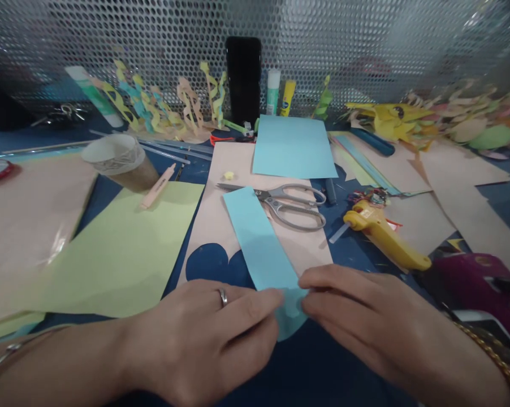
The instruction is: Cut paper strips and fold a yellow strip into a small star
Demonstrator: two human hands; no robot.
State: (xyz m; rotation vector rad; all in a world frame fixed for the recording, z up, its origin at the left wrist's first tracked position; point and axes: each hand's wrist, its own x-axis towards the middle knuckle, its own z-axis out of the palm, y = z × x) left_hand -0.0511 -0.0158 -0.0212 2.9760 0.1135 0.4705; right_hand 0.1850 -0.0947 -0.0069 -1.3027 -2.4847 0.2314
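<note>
A blue paper strip (261, 243) slants down the middle, its near end curled or bent between my hands. My left hand (212, 333) pinches the strip's near left edge, a ring on one finger. On the right edge, the fingertips of my right hand (361, 316) are closed on the same strip. The far end of the strip lies by the blades of grey scissors (295, 206). Both rest on a pale pink sheet (208, 220) with a rounded cut-out near its front. A square blue sheet (295, 147) lies behind the scissors.
A yellow glue gun (384, 234) and a purple object (479, 288) are at the right. On the left are a green sheet (132, 249), a paper cup (121, 161) and a marker (159, 185). A black phone (243, 79), glue sticks and paper shapes stand behind.
</note>
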